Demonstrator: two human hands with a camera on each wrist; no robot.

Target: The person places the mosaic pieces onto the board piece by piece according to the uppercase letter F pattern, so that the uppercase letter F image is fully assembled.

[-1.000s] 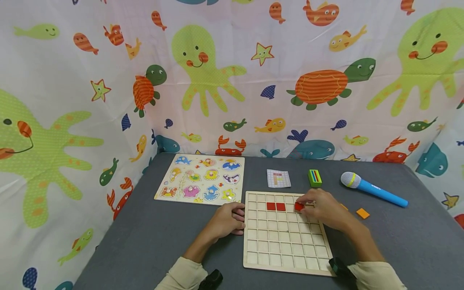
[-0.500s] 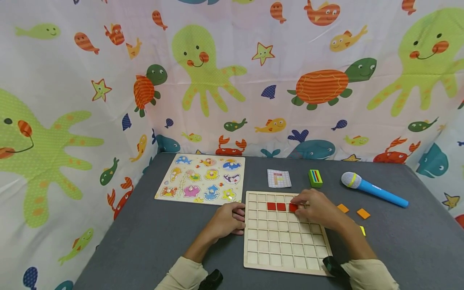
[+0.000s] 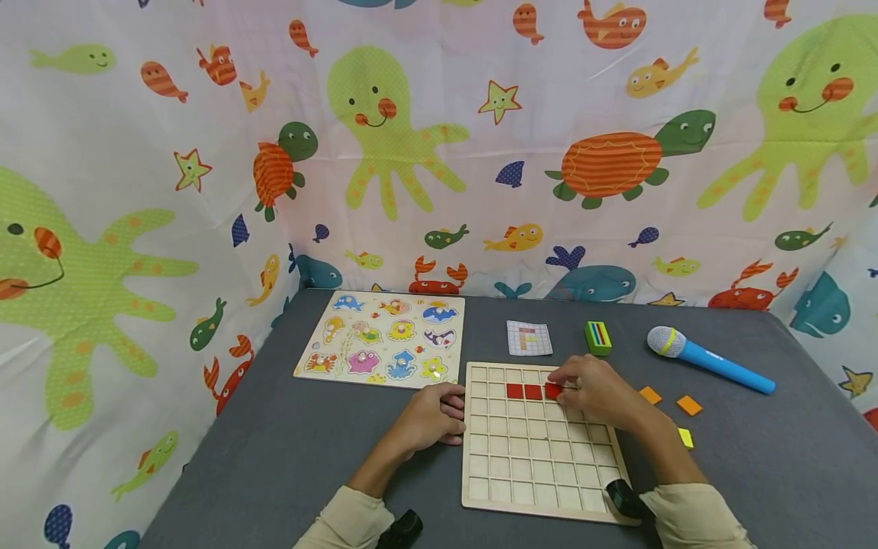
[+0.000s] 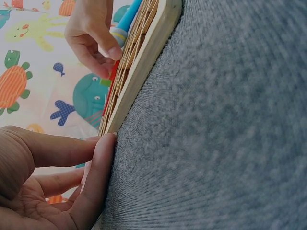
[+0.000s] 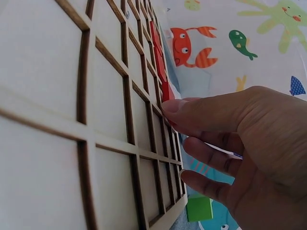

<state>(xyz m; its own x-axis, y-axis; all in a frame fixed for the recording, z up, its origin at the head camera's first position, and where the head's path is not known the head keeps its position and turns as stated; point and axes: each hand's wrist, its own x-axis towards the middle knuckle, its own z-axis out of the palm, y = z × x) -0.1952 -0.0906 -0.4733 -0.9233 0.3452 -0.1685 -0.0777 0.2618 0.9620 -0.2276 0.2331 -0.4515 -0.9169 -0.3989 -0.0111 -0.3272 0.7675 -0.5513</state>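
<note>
A wooden grid board point(image 3: 518, 469) lies on the grey table. Two red square tiles point(image 3: 523, 392) sit side by side in its second row from the back. Just right of them, my right hand point(image 3: 595, 390) pinches a third red tile point(image 3: 552, 390) between thumb and fingertips. In the right wrist view that red tile point(image 5: 167, 92) lines up with the other two, low at the board's surface. My left hand point(image 3: 430, 415) holds the board's left edge, its thumb and finger meeting at the rim in the left wrist view.
Right of the board lie two orange tiles point(image 3: 689, 406) and a yellow tile point(image 3: 685, 438). Behind it are a small pattern card point(image 3: 529, 338), a green box point(image 3: 598, 338) and a blue toy microphone point(image 3: 713, 361). A sea-animal puzzle board point(image 3: 381, 337) stands back left. Printed cloth point(image 3: 439, 114) hangs behind.
My right hand has moved left with the red tile, bringing it up beside the other two. The left hand stays at the board's edge. The orange and yellow tiles have come into view.
</note>
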